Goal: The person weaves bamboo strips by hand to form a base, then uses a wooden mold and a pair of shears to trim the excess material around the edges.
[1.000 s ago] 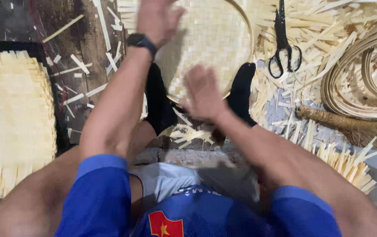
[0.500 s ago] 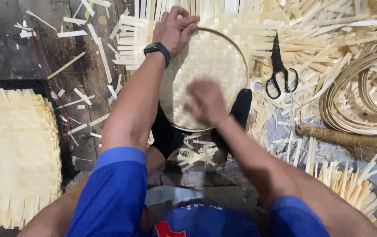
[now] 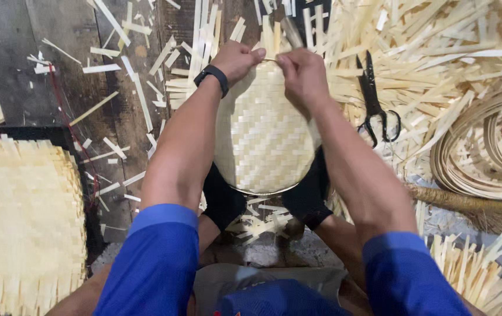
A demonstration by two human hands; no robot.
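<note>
Bamboo, woven: one round basket piece [image 3: 261,137], pale yellow, herringbone pattern, lying on my lap between my knees with its far rim pointing away from me. Head view, single entry.

Left hand [image 3: 236,60]: closed at the far rim of the woven round, thumb and fingers pinched on a thin strip at the edge. Black watch [image 3: 216,76] on that wrist.

Right hand [image 3: 302,76]: also closed at the same rim, just beside my left hand, fingertips pinched on the same thin strip; the two hands nearly touch. A short dark-tipped handle [image 3: 291,30] sticks up past my right hand; whether I grip it I cannot tell.

Sleeves: blue, both arms, reaching forward on either side of the woven round.

Scissors [image 3: 375,99]: black, lying closed on the heap of strips to the right of my right forearm, handles toward me.

Loose bamboo strips [image 3: 438,52]: a thick pale heap across the upper right, thinner scatter over the dark wooden floor [image 3: 75,58] at upper left.

Coiled bamboo hoops [image 3: 479,152]: several rings nested together at the right edge, well apart from my hands.

Flat woven mat [image 3: 23,222]: square, pale, frayed edges, on the floor at lower left beside my left knee.

Bundle of short strips [image 3: 467,269]: lower right, near my right elbow
</note>
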